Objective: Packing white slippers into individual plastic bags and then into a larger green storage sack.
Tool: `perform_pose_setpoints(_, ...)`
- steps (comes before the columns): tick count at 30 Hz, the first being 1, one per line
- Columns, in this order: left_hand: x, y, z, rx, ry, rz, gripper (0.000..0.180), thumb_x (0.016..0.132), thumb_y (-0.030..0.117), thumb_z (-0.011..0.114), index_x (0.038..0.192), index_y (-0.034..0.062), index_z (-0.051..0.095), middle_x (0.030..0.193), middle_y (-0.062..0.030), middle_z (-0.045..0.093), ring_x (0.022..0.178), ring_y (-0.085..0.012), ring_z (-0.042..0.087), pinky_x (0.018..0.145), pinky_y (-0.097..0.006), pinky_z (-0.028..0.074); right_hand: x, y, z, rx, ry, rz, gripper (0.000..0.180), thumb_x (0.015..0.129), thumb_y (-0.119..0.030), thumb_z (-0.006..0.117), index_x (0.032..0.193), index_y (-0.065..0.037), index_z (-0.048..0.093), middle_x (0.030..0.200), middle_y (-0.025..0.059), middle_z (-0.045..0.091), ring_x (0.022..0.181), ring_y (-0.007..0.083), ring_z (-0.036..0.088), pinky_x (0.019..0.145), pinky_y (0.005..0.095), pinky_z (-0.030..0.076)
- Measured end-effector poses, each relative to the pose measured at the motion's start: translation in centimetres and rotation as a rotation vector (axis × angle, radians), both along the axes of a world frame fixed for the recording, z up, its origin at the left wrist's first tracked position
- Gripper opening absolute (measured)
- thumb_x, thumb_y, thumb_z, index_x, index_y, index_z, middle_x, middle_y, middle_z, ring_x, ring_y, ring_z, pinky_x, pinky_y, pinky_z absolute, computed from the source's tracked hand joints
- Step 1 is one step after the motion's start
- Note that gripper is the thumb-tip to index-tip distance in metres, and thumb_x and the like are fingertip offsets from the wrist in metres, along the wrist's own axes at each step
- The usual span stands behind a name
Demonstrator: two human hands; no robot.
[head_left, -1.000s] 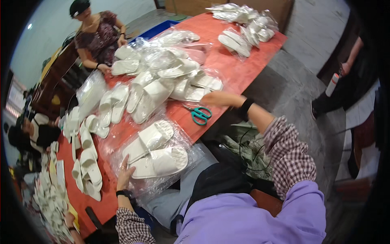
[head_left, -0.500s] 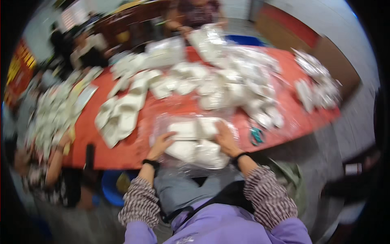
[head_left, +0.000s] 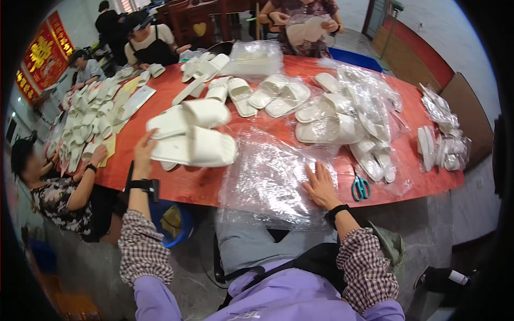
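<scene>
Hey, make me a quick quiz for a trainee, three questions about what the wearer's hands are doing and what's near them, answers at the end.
1. Multiple choice: what is the wearer's right hand resting on?
A) a blue bin
B) a clear bag
C) a red banner

2. True or false: the scissors lie to the right of that hand.

3. Fill in the missing word: the wearer's ____ hand holds the white slippers.

Key:
1. B
2. True
3. left: the left hand grips them at the end away from the straps.
</scene>
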State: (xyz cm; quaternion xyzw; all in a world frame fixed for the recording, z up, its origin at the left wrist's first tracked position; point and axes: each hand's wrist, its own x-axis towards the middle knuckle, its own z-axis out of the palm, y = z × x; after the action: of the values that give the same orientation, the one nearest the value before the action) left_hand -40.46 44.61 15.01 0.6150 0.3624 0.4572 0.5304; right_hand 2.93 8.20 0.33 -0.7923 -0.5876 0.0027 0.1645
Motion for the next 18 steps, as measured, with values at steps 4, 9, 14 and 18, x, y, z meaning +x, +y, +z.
perform_pose_setpoints(4, 1.0, 1.9, -0.1, 0.432, 0.509, 0.337, 0.056, 0.092, 0.020, 0.060, 0.141, 0.0005, 0.041, 0.140, -0.0152, 0.046, 0.129, -0.0260, 0.041, 0.110, -0.035, 0.029, -0.4, 0.4, 0.0, -0.018, 0.014, -0.019, 0.071, 0.090, -0.055, 0.051, 0.147, -0.017, 0.034, 0.151, 0.0265, 0.022, 0.140, 0.0422, 0.020, 0.115, 0.0482, 0.016)
perform_pose_setpoints(9, 18.2, -15.6, 4.6, 0.231, 0.279, -0.395, 0.049, 0.091, 0.020, 0.059, 0.134, 0.0029, 0.048, 0.133, -0.0205, 0.052, 0.128, -0.0320, 0.045, 0.108, -0.038, 0.033, 0.9, -1.5, -0.2, -0.038, -0.006, -0.063, 0.075, 0.087, -0.060, 0.052, 0.146, -0.016, 0.035, 0.151, 0.0286, 0.021, 0.140, 0.0436, 0.020, 0.115, 0.0493, 0.015)
perform_pose_setpoints(14, 22.3, -25.2, -4.3, 0.892, 0.715, -0.731, 0.064, 0.082, 0.031, 0.069, 0.138, 0.0109, 0.046, 0.144, -0.0167, 0.041, 0.134, -0.0392, 0.034, 0.109, -0.059, 0.024, -0.7, 0.6, -0.7, 0.029, -0.055, 0.020, 0.077, 0.086, -0.062, 0.051, 0.147, -0.018, 0.033, 0.151, 0.0290, 0.021, 0.140, 0.0438, 0.020, 0.114, 0.0500, 0.016)
perform_pose_setpoints(18, 20.2, -25.3, -10.9, 0.662, 1.146, -0.535, 0.080, 0.081, 0.050, 0.066, 0.145, 0.0156, 0.034, 0.155, -0.0201, 0.016, 0.140, -0.0488, 0.011, 0.101, -0.075, 0.012, 0.1, 0.7, -0.4, -0.085, 0.042, 0.038, 0.076, 0.087, -0.060, 0.051, 0.148, -0.018, 0.032, 0.152, 0.0305, 0.016, 0.141, 0.0461, 0.015, 0.115, 0.0508, 0.013)
